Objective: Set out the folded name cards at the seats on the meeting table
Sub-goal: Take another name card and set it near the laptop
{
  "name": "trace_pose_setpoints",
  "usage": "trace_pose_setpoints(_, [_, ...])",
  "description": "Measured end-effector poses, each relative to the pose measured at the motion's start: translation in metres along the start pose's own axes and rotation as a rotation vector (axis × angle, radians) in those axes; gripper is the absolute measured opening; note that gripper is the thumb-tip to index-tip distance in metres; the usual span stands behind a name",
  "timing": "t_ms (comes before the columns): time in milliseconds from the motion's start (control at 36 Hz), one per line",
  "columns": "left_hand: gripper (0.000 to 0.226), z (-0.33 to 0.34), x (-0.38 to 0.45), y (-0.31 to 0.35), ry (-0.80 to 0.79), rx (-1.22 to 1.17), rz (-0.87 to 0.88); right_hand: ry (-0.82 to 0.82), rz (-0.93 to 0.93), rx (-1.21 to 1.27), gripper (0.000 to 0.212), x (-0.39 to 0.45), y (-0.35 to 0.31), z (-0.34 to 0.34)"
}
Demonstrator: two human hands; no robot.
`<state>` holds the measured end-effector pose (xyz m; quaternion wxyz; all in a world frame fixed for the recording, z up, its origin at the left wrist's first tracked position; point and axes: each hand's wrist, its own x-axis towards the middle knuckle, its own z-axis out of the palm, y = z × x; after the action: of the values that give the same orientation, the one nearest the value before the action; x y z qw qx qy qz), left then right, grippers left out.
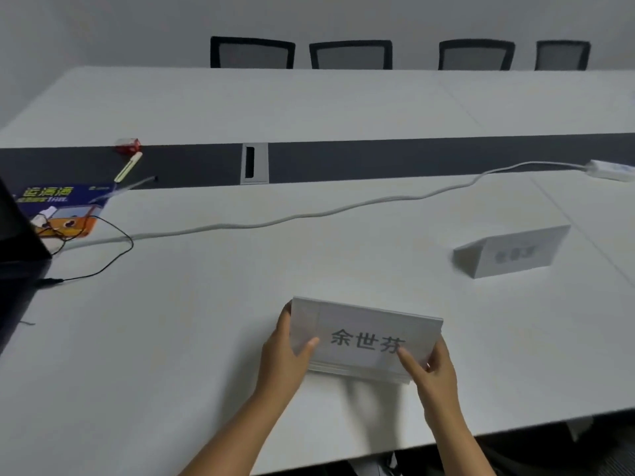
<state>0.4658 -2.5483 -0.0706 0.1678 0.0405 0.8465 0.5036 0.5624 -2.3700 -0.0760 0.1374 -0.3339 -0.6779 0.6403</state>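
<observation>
Both hands hold a stack of folded white name cards (360, 324) just above the near part of the white meeting table (206, 321). The top card shows three dark printed characters. My left hand (285, 352) grips the stack's left end, thumb on the front face. My right hand (431, 369) grips its lower right corner. One folded name card (512, 250) stands by itself on the table to the right, its text blurred.
A white cable (309, 214) runs across the table to a power strip (611, 170). At the left are a black laptop (13, 231), a blue and orange box (65, 207), a thin black wire, a marker and a red packet. Several black chairs (350, 55) line the far side.
</observation>
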Motion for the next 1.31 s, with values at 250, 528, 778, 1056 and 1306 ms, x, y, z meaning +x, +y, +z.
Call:
trace_pose_setpoints(250, [0.060,0.035,0.012,0.019,-0.121,0.137,0.164,0.308,-0.064,-0.244,0.063,0.017,-0.014,-0.028])
trace_pose_setpoints(528, [0.052,0.036,0.013,0.037,0.001,0.043,0.346,0.360,-0.136,-0.179,0.021,0.018,-0.030,-0.037])
trace_pose_setpoints(778, [0.050,-0.026,-0.005,0.044,0.309,-0.206,0.351,0.227,-0.381,-0.173,0.039,-0.017,-0.088,0.017])
trace_pose_setpoints(1056, [0.069,-0.127,0.015,-0.026,0.611,-0.163,0.133,-0.346,-0.331,-0.342,0.060,-0.022,-0.082,0.152])
trace_pose_setpoints(1306, [0.061,-0.148,0.042,-0.096,0.538,-0.031,-0.037,-0.502,-0.218,-0.433,0.051,0.000,-0.019,0.201])
